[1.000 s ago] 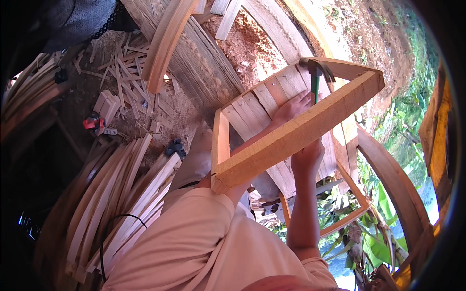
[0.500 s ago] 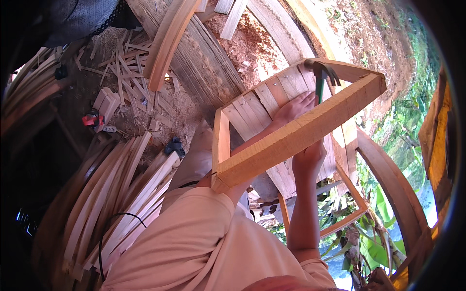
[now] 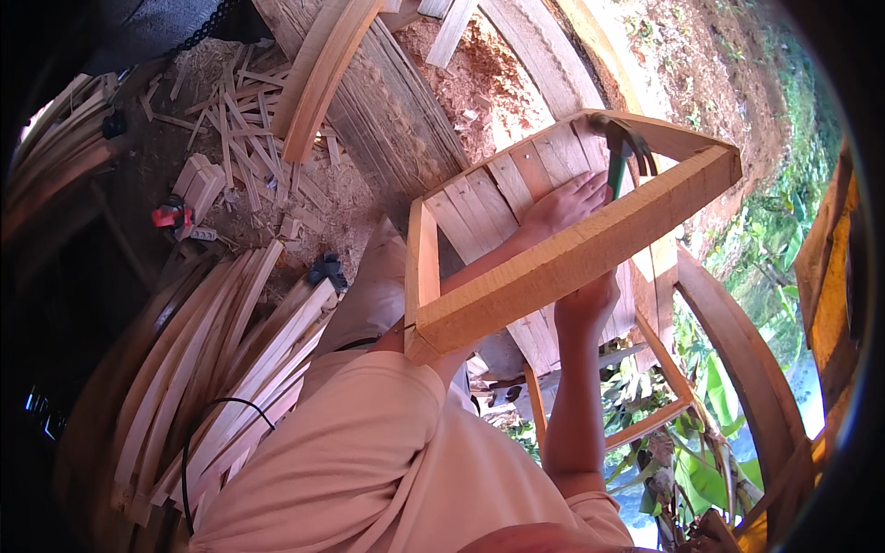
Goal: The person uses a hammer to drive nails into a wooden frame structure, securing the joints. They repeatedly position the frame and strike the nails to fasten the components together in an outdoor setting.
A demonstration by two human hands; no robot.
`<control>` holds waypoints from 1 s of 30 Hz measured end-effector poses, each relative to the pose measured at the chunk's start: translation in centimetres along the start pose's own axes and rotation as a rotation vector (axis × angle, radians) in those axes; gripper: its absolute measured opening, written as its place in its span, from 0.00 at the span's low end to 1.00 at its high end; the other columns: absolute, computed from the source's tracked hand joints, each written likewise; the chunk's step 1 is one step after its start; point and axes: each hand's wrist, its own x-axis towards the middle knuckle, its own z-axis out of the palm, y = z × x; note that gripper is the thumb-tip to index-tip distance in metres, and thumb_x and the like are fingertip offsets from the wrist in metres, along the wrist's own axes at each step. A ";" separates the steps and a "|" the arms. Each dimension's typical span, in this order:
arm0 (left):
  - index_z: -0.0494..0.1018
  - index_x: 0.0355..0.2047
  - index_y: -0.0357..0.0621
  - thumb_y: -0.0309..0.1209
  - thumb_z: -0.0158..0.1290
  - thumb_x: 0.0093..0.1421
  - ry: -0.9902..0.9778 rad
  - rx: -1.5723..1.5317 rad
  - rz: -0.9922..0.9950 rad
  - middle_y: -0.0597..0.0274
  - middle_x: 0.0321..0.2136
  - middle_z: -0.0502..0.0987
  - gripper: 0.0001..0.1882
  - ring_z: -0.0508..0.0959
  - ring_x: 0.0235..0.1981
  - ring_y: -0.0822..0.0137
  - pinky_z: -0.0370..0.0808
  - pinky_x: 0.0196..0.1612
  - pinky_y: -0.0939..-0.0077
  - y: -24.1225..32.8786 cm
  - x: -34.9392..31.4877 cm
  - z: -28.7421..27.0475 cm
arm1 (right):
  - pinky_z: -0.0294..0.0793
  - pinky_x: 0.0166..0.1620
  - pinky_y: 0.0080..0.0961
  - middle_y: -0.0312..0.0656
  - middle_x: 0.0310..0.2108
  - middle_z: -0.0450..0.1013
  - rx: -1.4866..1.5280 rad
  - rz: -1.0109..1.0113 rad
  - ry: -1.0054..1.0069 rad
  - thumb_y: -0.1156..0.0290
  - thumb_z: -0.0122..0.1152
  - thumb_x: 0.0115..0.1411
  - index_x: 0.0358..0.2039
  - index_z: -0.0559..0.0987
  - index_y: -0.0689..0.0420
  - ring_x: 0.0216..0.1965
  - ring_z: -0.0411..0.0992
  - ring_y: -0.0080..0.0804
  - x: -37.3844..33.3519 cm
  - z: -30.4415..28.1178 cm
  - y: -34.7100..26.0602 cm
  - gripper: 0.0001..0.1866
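Note:
A rectangular wooden frame [image 3: 572, 249] of thick beams stands tilted over a plank work surface [image 3: 470, 212]. My left forearm passes through it, and my left hand [image 3: 560, 205] lies on the planks inside, fingers stretched out. Close to those fingertips is a claw hammer [image 3: 619, 140] with a dark head and a green handle. Its head is beside the frame's far beam, while the near beam hides the lower handle. Below that beam, my right hand [image 3: 590, 300] is closed in line with the handle; its fingers are partly hidden.
Curved wooden strips [image 3: 212, 369] are stacked at the lower left. Offcuts [image 3: 244, 138] and sawdust litter the ground at the upper left, near a red-and-black tool [image 3: 172, 217]. A thick weathered beam [image 3: 396, 101] runs beyond the planks. Another wooden frame [image 3: 650, 424] hangs lower right, by curved timber [image 3: 751, 341].
The hammer head has shifted slightly right and down. The wooden frame sits a little further right in view. Both hands stay in nearly the same place.

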 end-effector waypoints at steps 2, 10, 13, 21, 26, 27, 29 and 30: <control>0.57 0.74 0.46 0.43 0.38 0.72 0.032 -0.071 -0.003 0.62 0.75 0.57 0.32 0.52 0.77 0.56 0.46 0.79 0.57 -0.2 -0.4 -1.2 | 0.77 0.36 0.55 0.62 0.32 0.78 -0.177 0.007 -0.229 0.76 0.50 0.68 0.46 0.74 0.64 0.36 0.79 0.66 -1.0 0.8 2.5 0.09; 0.55 0.74 0.47 0.44 0.37 0.73 0.000 0.004 0.004 0.62 0.75 0.56 0.32 0.52 0.78 0.57 0.47 0.79 0.58 -0.6 -0.2 -1.6 | 0.78 0.38 0.51 0.59 0.37 0.79 -0.148 -0.108 -0.181 0.73 0.56 0.67 0.49 0.74 0.64 0.41 0.79 0.65 -1.4 1.9 4.3 0.13; 0.54 0.75 0.47 0.44 0.36 0.73 0.050 0.110 -0.066 0.62 0.76 0.54 0.33 0.50 0.78 0.57 0.45 0.80 0.59 -3.1 -0.2 -1.6 | 0.78 0.40 0.51 0.57 0.39 0.80 -0.114 -0.109 -0.253 0.72 0.59 0.66 0.50 0.75 0.63 0.42 0.79 0.62 0.8 1.4 2.7 0.14; 0.57 0.73 0.47 0.45 0.39 0.72 0.044 0.212 -0.023 0.63 0.76 0.55 0.32 0.51 0.78 0.59 0.45 0.80 0.59 -2.1 0.2 -0.8 | 0.80 0.43 0.46 0.56 0.41 0.81 -0.009 0.051 -0.221 0.69 0.60 0.67 0.49 0.78 0.62 0.44 0.81 0.58 0.3 0.1 2.3 0.13; 0.57 0.74 0.47 0.43 0.39 0.71 0.086 -0.105 -0.036 0.62 0.77 0.54 0.33 0.51 0.78 0.58 0.46 0.79 0.59 -1.4 -0.2 -1.1 | 0.79 0.40 0.49 0.60 0.37 0.80 -0.199 -0.189 -0.280 0.63 0.61 0.66 0.48 0.77 0.62 0.43 0.79 0.64 -0.5 2.7 5.4 0.17; 0.57 0.74 0.48 0.43 0.39 0.72 0.083 -0.108 -0.032 0.62 0.77 0.54 0.33 0.51 0.78 0.58 0.46 0.79 0.59 -1.2 0.1 -1.6 | 0.79 0.40 0.49 0.60 0.37 0.80 -0.163 -0.085 -0.216 0.64 0.62 0.66 0.47 0.78 0.62 0.43 0.79 0.64 0.1 2.1 4.9 0.16; 0.57 0.74 0.49 0.43 0.38 0.72 0.033 -0.144 -0.035 0.63 0.77 0.54 0.32 0.51 0.78 0.58 0.46 0.79 0.58 -0.3 -0.5 -2.1 | 0.79 0.40 0.50 0.62 0.38 0.80 -0.104 0.101 -0.132 0.65 0.63 0.64 0.44 0.80 0.62 0.43 0.79 0.65 0.3 0.6 2.2 0.14; 0.57 0.74 0.49 0.43 0.38 0.72 -0.001 -0.171 -0.018 0.63 0.77 0.54 0.32 0.52 0.78 0.58 0.47 0.79 0.58 0.0 -0.8 -2.2 | 0.78 0.41 0.51 0.61 0.37 0.80 0.038 0.084 -0.016 0.64 0.63 0.64 0.42 0.80 0.62 0.42 0.79 0.65 -0.9 1.6 2.5 0.13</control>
